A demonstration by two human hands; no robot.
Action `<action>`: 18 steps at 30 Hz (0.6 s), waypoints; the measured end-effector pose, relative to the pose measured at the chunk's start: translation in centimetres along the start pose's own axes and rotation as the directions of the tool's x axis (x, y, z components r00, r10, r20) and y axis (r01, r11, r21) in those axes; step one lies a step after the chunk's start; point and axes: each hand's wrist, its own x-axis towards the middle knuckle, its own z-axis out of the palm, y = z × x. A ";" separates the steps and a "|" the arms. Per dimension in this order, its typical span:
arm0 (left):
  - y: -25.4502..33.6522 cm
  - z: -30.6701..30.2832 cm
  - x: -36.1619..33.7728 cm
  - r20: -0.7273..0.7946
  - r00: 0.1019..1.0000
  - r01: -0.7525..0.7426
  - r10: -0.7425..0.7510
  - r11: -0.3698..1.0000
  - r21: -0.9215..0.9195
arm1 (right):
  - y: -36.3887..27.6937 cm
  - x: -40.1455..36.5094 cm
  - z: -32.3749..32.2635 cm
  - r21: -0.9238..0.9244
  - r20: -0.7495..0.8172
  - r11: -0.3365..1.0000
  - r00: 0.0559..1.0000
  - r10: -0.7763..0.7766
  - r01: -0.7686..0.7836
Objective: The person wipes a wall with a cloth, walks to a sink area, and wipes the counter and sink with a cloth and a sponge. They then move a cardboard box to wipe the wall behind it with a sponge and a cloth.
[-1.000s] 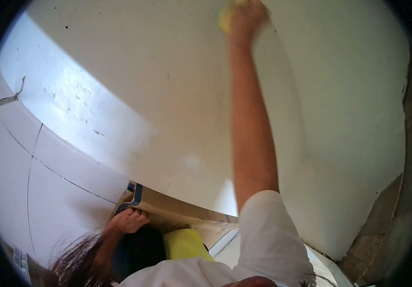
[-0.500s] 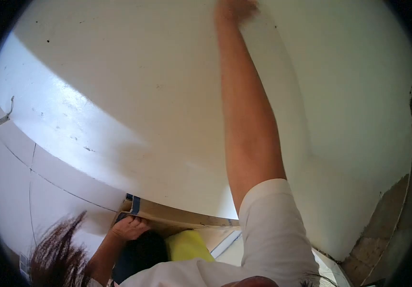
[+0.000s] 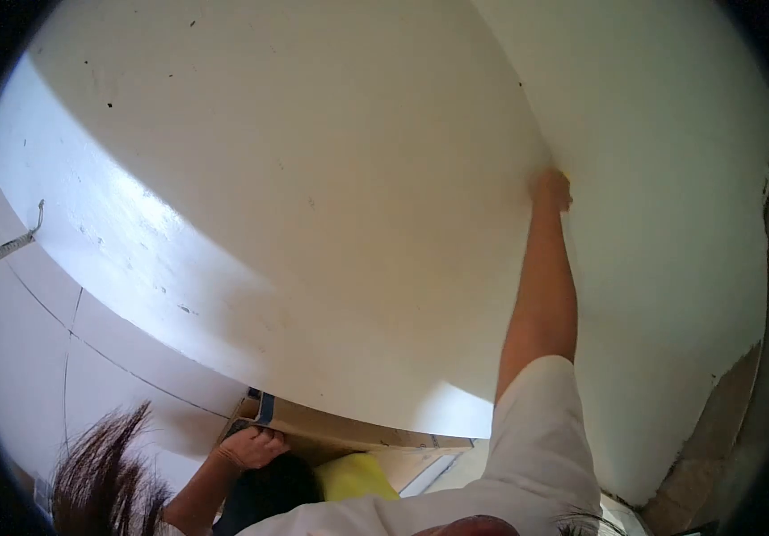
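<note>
At far left, a corrugated conduit (image 3: 0,255) meets the white tiles (image 3: 147,406) bordering a broad pale wall (image 3: 340,232). Below, the worker's left hand (image 3: 259,447) curls at the blue-taped end of a cardboard box (image 3: 340,422), near a yellow cloth (image 3: 357,478); whether it clamps the cardboard or merely leans there cannot be told. At right, the right hand (image 3: 550,191), arm outstretched, has its fingers closed on a yellow pad (image 3: 567,175), mostly hidden, at the seam where the wall meets an adjoining face (image 3: 670,268). The step in hand looks like rubbing along that seam; a stroke there would seem to call for steady pressure and a wrist turned to suit the crease. Open room spreads leftward across the wall, while the adjoining face hems in the knuckles. At far right, that face ends raggedly against brown masonry (image 3: 715,411).
</note>
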 end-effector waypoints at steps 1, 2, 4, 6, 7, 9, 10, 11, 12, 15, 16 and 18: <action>0.0 0.1 0.0 0.046 0.999 0.000 0.001 1.000 -0.030 | -3.7 0.6 -1.5 -0.044 0.067 0.999 0.997 -0.027 0.030; 0.0 0.0 0.0 0.090 0.996 0.002 0.004 0.998 -0.063 | -7.8 0.5 -4.2 -0.090 0.133 0.994 0.990 -0.052 0.065; -0.2 -0.3 0.2 0.085 0.996 -0.012 0.017 0.998 -0.057 | -16.9 2.6 -6.9 -0.081 0.074 0.992 0.994 -0.086 0.092; -0.2 -0.4 0.2 0.051 0.999 -0.009 0.012 0.998 -0.064 | -22.2 -4.8 -14.2 -0.035 -0.266 0.926 0.889 -0.372 0.377; 0.0 -0.4 0.1 0.050 0.999 -0.007 0.010 0.998 -0.067 | -25.1 -3.6 -14.8 0.285 -0.210 0.830 0.876 -0.434 0.480; 0.0 -0.7 0.1 0.100 0.995 0.030 -0.026 0.999 -0.044 | -26.6 -6.8 -18.8 0.885 -0.289 0.108 0.717 -0.635 0.452; 0.0 -0.8 0.3 0.095 0.995 0.027 -0.023 0.999 -0.045 | -26.5 -6.2 -17.8 0.883 -0.290 0.111 0.717 -0.634 0.455; 0.0 -1.0 0.5 0.088 0.996 0.033 -0.030 0.999 -0.033 | -26.1 -5.8 -16.4 0.599 -0.664 0.126 0.578 -0.474 0.791; 0.0 -1.4 0.3 0.083 0.996 0.043 -0.042 0.999 -0.019 | -25.9 -5.3 -15.8 0.204 -0.912 0.215 0.265 -0.313 0.955; -0.1 -0.1 0.2 0.070 0.998 0.009 -0.004 0.998 -0.067 | -13.6 -2.3 -8.7 0.537 -0.716 0.264 0.598 -0.360 0.801; 0.0 0.3 0.2 0.047 0.999 0.027 -0.025 0.998 -0.053 | -8.7 -3.4 -8.2 0.755 -0.462 0.372 0.841 -0.282 0.540; 0.2 0.6 -0.2 0.026 1.000 0.014 -0.011 0.995 -0.094 | -1.7 0.9 0.6 0.530 -0.176 0.848 0.980 0.088 0.019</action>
